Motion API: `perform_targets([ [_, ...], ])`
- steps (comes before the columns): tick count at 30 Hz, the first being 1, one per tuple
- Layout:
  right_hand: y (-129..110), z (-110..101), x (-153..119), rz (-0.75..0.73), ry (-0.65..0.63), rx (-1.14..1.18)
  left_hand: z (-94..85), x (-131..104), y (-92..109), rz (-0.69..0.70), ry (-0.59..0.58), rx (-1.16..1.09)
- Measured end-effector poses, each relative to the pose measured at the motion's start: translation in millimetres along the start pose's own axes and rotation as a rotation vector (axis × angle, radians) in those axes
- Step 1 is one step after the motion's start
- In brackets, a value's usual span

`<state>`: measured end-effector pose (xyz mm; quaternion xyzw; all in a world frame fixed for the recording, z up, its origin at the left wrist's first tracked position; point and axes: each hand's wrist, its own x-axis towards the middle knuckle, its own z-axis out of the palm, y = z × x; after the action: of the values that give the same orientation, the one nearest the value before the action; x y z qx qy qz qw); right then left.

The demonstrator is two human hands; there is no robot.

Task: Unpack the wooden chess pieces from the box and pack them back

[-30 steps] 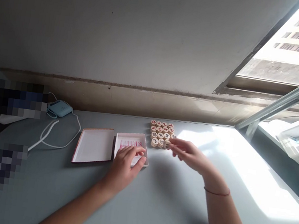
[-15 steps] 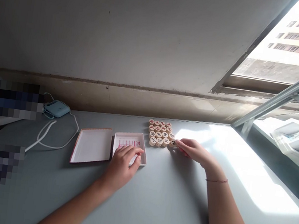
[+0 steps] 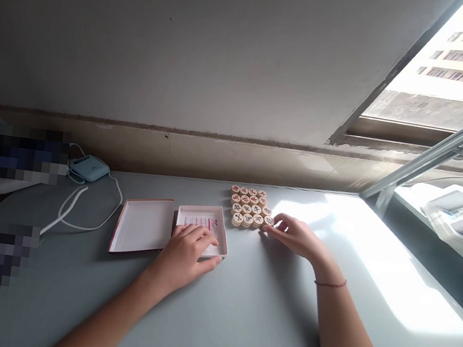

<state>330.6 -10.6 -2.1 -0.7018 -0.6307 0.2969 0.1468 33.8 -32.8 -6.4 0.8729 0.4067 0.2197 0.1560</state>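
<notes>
Round wooden Chinese chess pieces [image 3: 248, 209] stand stacked in close rows, red characters at the back and black ones in front. My right hand [image 3: 292, 234] is at the front right corner of this block, thumb and fingers curled against the corner Chinese chess piece [image 3: 268, 221]. My left hand [image 3: 190, 252] lies over the front of a shallow white box [image 3: 225, 240], thumb apart from the fingers and nothing held. Pink printing shows on the box's bottom. Beside it on the left is a second shallow tray, the box lid [image 3: 145, 225], its white inside facing up.
A light blue device [image 3: 89, 168] with a white cable [image 3: 119, 198] lies at the back left of the grey table [image 3: 237, 322]. A wall runs behind. On the right are a metal frame [image 3: 426, 148], a window and bright sunlight on the tabletop.
The corner piece now sits level on its stack, with my right thumb shifted to its front side. My left thumb has spread away from the fingers, toward the box's front edge.
</notes>
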Motion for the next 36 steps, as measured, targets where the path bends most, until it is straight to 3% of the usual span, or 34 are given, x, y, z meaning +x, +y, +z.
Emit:
perform_targets([
  [3,-5,-4,-4,0.010,0.048,0.001,-10.5,1,-13,-0.044,-0.010,0.096],
  [5,-15,-1,-6,-0.013,0.220,-0.014,-21.4,1,-24,-0.163,0.032,0.168],
  [8,-44,21,-9,-0.205,0.373,-0.051,-40.3,2,-34,-0.389,0.039,0.224],
  [11,-85,56,-11,-0.460,0.276,-0.253,-51.0,1,-33,-0.560,-0.095,0.214],
  [13,-107,76,-10,-0.552,0.217,-0.431,-49.6,0,-30,-0.573,-0.201,0.209],
  [15,-122,90,-6,-0.567,0.168,-0.553,-42.8,0,-27,-0.535,-0.252,0.227],
  [18,-129,99,3,-0.513,0.104,-0.596,-31.4,2,-26,-0.487,-0.230,0.290],
  [21,-129,102,10,-0.461,0.048,-0.531,-28.6,1,-28,-0.476,-0.209,0.282],
  [24,-126,96,10,-0.425,0.071,-0.400,-35.6,-1,-25,-0.483,-0.204,0.216],
  [27,-114,73,1,-0.382,0.176,-0.043,-45.4,-3,-17,-0.503,-0.265,0.198],
  [29,-98,50,-9,-0.352,0.219,0.244,-49.7,-4,-10,-0.510,-0.315,0.227],
  [31,-76,30,-20,-0.296,0.156,0.383,-51.1,-4,-5,-0.497,-0.359,0.227],
  [33,-53,18,-31,-0.217,0.057,0.402,-50.2,-3,-4,-0.486,-0.400,0.209],
  [36,-21,21,-41,-0.149,0.020,0.312,-47.9,-2,-7,-0.483,-0.441,0.184],
])
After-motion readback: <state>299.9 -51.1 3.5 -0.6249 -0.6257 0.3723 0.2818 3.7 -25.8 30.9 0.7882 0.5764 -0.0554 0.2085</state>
